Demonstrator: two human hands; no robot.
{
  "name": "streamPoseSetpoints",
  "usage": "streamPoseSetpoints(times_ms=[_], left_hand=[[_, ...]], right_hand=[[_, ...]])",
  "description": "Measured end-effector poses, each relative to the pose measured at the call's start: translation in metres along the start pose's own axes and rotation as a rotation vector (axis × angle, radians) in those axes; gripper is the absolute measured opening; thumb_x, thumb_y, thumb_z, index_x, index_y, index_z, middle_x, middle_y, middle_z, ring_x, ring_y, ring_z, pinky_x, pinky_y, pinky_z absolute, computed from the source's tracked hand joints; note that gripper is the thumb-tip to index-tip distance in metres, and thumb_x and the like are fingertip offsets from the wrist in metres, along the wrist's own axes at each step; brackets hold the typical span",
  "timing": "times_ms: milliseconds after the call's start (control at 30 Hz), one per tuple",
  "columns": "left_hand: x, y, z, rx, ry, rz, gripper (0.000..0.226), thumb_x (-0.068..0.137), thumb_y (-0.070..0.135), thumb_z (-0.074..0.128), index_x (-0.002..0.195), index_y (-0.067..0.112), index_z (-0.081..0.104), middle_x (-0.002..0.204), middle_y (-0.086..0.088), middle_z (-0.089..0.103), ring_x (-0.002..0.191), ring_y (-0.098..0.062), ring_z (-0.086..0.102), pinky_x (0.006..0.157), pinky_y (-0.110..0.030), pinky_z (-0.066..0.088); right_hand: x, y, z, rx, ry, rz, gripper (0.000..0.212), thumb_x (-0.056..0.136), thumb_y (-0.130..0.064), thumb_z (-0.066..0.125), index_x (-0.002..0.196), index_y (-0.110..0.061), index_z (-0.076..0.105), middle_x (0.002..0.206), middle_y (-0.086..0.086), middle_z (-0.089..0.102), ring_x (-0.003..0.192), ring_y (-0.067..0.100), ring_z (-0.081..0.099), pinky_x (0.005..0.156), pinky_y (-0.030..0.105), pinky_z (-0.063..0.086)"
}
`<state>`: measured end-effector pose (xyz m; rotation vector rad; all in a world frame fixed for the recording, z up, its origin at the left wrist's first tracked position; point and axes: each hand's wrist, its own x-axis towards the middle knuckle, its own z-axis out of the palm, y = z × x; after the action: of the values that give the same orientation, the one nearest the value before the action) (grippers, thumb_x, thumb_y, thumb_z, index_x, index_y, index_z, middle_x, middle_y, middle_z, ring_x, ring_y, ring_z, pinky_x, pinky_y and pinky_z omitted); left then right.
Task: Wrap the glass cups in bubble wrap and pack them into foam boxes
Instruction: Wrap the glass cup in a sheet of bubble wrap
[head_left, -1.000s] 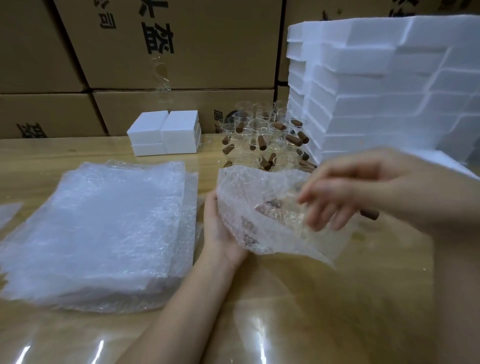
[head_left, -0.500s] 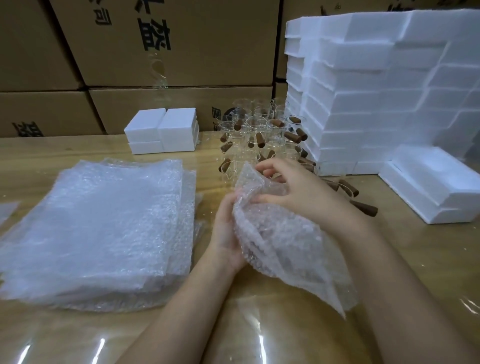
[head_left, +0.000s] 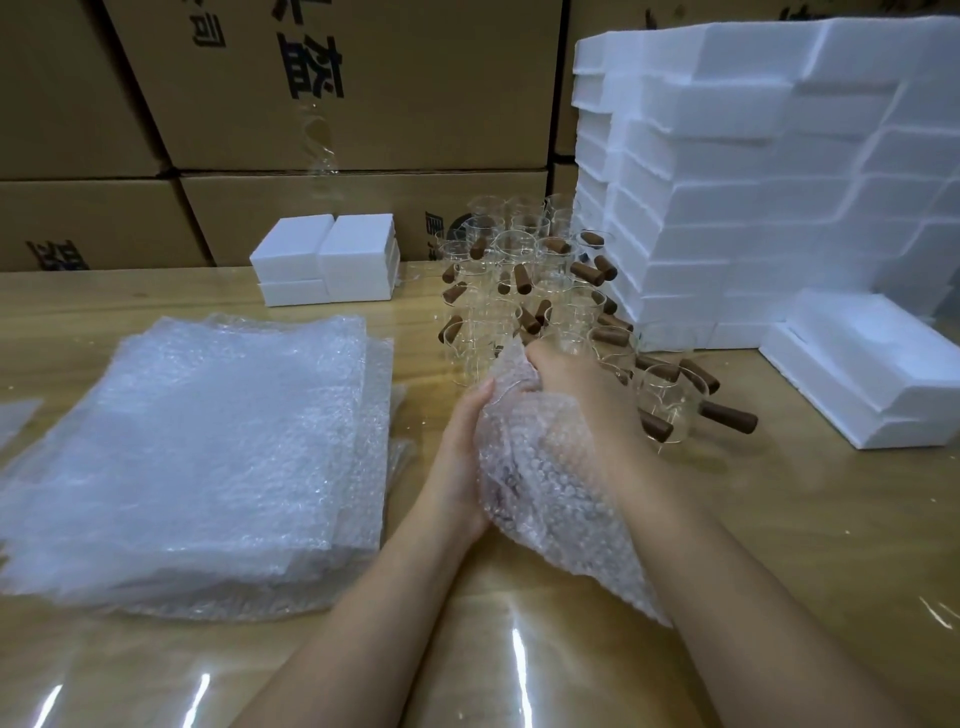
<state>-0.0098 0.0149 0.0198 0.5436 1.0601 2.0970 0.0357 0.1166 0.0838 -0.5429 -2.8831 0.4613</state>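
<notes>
surface: glossy wood-look surface (head_left: 779, 545), glare streaks at the near edge.
loose tail: an unrolled corner of the bubble wrap sheet (head_left: 561, 499) trails toward the viewer and lies on the surface between the forearms.
left hand: left hand (head_left: 460, 447) cups the bundle's left side, fingers curled round the wrap.
right hand: right hand (head_left: 576, 384) is on top, fingers dug into the gathered far end and gripping it.
task thing: the cup is inside the bundle, held low over the surface, centre of view. Only a faint brown patch (head_left: 503, 488) shows through, maybe the handle. The glass itself can't be made out.
risk 1: the tail isn't tucked, so the roll would likely spring open if either hand lets go.
risk 2: the right hand sits just beside the loose cups (head_left: 519, 312), and a wide swing could knock the nearest ones.
risk 3: squeezing the far end hard could crack thin glass.
look: the wrap is cloudy, bubbled and crumpled. The bundle is lumpy and not closed.
sheet pile: flat sheet pile (head_left: 208, 457) on the left, near the left hand but apart from it.
loose cups: clear glass with brown wooden handles, in a tight cluster behind the hands.
open foam box: open foam box (head_left: 872, 384) on the right, recess up, well apart from the bundle.
foam box stack: foam box stack (head_left: 753, 208) at far right, touching the cluster's edge or close to it, can't tell which.
small foam boxes: small foam boxes (head_left: 332, 260) at the far left of the cups.
cartons: cartons (head_left: 389, 114) wall the back.
</notes>
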Motion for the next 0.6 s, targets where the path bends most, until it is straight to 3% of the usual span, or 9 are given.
streamPoseSetpoints(times_ms=[67,100,200,300,367,467,533,600], left_hand=[[0.0,-0.002,0.0,0.053,0.071,0.06,0.09,0.056,0.057,0.08,0.126,0.006,0.055,0.117,-0.018,0.063,0.107,-0.031,0.063,0.088,-0.044,0.054],[0.0,-0.004,0.0,0.089,0.094,0.077,0.099,0.051,0.058,0.083,0.132,0.011,0.049,0.125,-0.018,0.06,0.112,-0.033,0.061,0.093,-0.047,0.051],[0.0,-0.013,-0.006,0.187,0.143,0.131,0.073,0.05,0.037,0.082,0.119,0.038,0.057,0.123,-0.009,0.063,0.106,-0.028,0.065,0.086,-0.042,0.054],[0.0,-0.015,-0.011,0.134,0.244,0.188,0.063,0.055,0.031,0.078,0.117,0.028,0.062,0.11,-0.01,0.069,0.092,-0.027,0.07,0.069,-0.033,0.056],[0.001,-0.012,-0.012,0.128,0.314,0.227,0.062,0.063,0.03,0.076,0.122,0.018,0.06,0.109,-0.013,0.069,0.093,-0.027,0.07,0.067,-0.032,0.056],[0.002,-0.012,-0.017,0.159,0.404,0.25,0.043,0.071,0.023,0.066,0.114,0.024,0.063,0.107,-0.013,0.069,0.096,-0.033,0.068,0.074,-0.044,0.057],[0.002,-0.012,-0.018,0.171,0.429,0.252,0.033,0.074,0.017,0.062,0.105,0.03,0.066,0.106,-0.014,0.069,0.097,-0.036,0.067,0.078,-0.049,0.056],[0.001,-0.013,-0.016,0.202,0.451,0.277,0.032,0.084,0.009,0.058,0.095,0.037,0.068,0.1,-0.01,0.071,0.09,-0.031,0.069,0.068,-0.04,0.057]], right_hand=[[-0.004,0.001,0.009,-0.064,0.139,-0.007,0.021,0.088,-0.013,0.044,0.077,-0.023,0.029,0.067,-0.002,0.046,0.061,0.014,0.045,0.049,0.027,0.016],[-0.004,0.002,0.012,-0.084,0.16,0.005,0.019,0.09,-0.011,0.044,0.082,-0.022,0.03,0.067,-0.002,0.045,0.059,0.015,0.045,0.048,0.028,0.019],[-0.002,0.008,0.011,-0.042,0.162,0.041,0.016,0.091,-0.012,0.05,0.096,-0.019,0.038,0.071,-0.004,0.048,0.066,0.017,0.052,0.053,0.031,0.038],[-0.005,0.012,0.004,0.243,0.045,-0.031,0.024,0.09,-0.026,0.058,0.112,-0.026,0.05,0.103,-0.01,0.06,0.081,0.008,0.058,0.065,0.029,0.049],[-0.006,0.015,-0.004,0.437,-0.119,-0.077,0.042,0.091,-0.037,0.058,0.131,-0.03,0.046,0.124,-0.013,0.054,0.094,0.003,0.059,0.071,0.019,0.048],[-0.008,0.018,-0.011,0.464,-0.284,-0.188,0.07,0.084,-0.05,0.063,0.144,-0.036,0.03,0.145,-0.013,0.039,0.121,0.003,0.045,0.092,0.022,0.041],[-0.01,0.015,-0.009,0.422,-0.294,-0.227,0.081,0.08,-0.049,0.068,0.147,-0.035,0.024,0.15,-0.012,0.033,0.125,0.003,0.04,0.094,0.022,0.037],[-0.01,0.01,-0.003,0.335,-0.209,-0.22,0.082,0.081,-0.043,0.07,0.148,-0.031,0.024,0.149,-0.009,0.035,0.126,0.008,0.042,0.096,0.026,0.039]])
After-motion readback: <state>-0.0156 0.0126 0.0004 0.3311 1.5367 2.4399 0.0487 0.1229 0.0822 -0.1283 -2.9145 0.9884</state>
